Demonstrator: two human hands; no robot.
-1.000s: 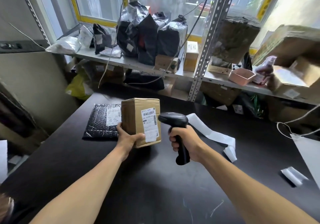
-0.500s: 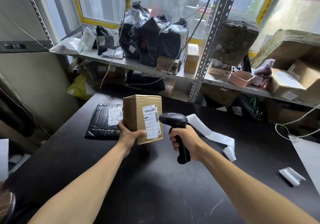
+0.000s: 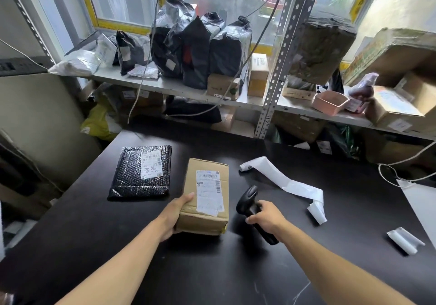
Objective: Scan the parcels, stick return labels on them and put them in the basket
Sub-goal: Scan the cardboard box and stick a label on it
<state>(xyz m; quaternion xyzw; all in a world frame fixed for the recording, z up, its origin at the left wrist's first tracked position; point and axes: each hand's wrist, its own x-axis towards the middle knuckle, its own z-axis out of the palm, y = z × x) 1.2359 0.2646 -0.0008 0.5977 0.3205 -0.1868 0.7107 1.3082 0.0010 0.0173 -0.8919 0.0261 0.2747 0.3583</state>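
Observation:
A brown cardboard parcel [image 3: 205,196] with a white barcode label on top lies flat on the black table [image 3: 212,269]. My left hand [image 3: 174,215] grips its near left corner. My right hand [image 3: 266,217] holds the black barcode scanner [image 3: 252,208] by its handle, low over the table just right of the parcel, its head tilted away. A black bubble mailer [image 3: 139,174] with a white label lies to the parcel's left. A strip of white return labels [image 3: 283,182] trails across the table to the right. No basket is in view.
A metal shelf [image 3: 236,102] behind the table carries black bagged parcels [image 3: 195,52], cardboard boxes and a pink tub [image 3: 330,102]. A small white label scrap [image 3: 404,239] lies at the right. A white cable [image 3: 396,172] hangs over the table's right edge.
The parcel has come down from upright in the air to flat on the table. The scanner has dropped from pointing at the label to low beside the parcel.

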